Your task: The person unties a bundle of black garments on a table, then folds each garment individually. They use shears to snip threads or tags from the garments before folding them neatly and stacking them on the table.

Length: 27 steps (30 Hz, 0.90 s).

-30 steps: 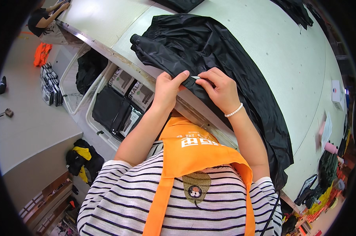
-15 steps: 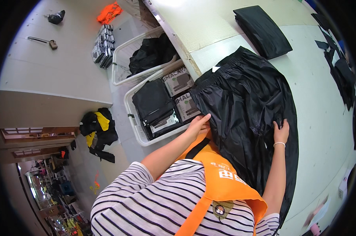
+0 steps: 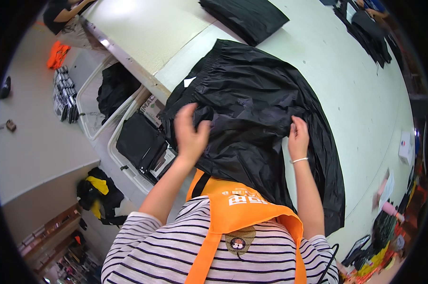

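A pair of black trousers [image 3: 252, 104] in thin, shiny fabric lies on the pale table, its gathered waistband at the far left and its legs toward me. A small white label [image 3: 189, 82] shows at the waistband. Over the waist side, my left hand [image 3: 191, 137] is open, thumb and fingers apart, slightly blurred, holding nothing. My right hand [image 3: 299, 139], a thin bracelet at its wrist, has its fingers together on the fabric at the inner edge of the right-hand leg. Its fingertips are partly hidden.
A folded black garment [image 3: 245, 19] lies at the table's far side. Left of the table [image 3: 361, 109], a white basket [image 3: 113, 151] holds black garments and printed packages; another basket [image 3: 88, 111] stands behind it. A person [image 3: 65, 19] is at the far left; another person's hands show far right.
My left hand has left the trousers' left edge and moved over the fabric, opening. The trousers are turned and spread wider, with a gap between the legs. My view has swung right.
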{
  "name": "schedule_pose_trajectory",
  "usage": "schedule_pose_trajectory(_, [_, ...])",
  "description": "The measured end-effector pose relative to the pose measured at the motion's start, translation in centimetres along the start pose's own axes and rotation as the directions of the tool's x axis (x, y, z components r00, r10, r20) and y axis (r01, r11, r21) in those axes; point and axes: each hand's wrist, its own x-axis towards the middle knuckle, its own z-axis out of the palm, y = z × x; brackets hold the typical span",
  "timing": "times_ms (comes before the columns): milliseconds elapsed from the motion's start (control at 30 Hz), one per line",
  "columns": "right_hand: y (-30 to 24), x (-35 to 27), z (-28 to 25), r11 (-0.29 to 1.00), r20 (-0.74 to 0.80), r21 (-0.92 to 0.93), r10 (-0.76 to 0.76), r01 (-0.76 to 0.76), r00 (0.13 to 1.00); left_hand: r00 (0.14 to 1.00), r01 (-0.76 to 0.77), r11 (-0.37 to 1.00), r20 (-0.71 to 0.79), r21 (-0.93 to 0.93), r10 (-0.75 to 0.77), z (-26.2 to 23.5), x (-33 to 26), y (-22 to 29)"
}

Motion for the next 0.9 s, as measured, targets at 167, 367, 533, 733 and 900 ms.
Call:
schedule_pose_trajectory(167, [-2.2,-4.3,-0.2,0.897,-0.191,0.343,0.356,-0.278,0.915,0.818,-0.283,0.957,0.506,-0.063,0.275,11.3,-1.5,8.0])
schedule_pose_trajectory(367, [4.1,-14.7,-11.7,0.737,-0.286,-0.042,0.638,-0.675,0.715,0.721,-0.514,0.837,0.623,0.185,0.305,17.1,-1.1,6.5])
schedule_pose_trajectory(533, [13.4,-30.2,-22.4,0.582,-0.625,0.075,0.66,-0.81,0.416,0.713,-0.541,0.794,0.651,0.277,0.259,16.2,1.8,2.7])
schedule_pose_trajectory(733, [27.2,-43.6,-35.5,0.245,-0.743,0.094,0.663,-0.965,0.096,0.833,-0.457,0.674,0.544,0.581,0.097,16.3,2.1,1.5])
schedule_pose_trajectory(900, [37.5,-47.2,-41.5,0.13,-0.751,0.089,0.66,-0.988,0.019,0.85,-0.423,0.685,0.521,0.593,0.073,18.3,2.0,-1.0])
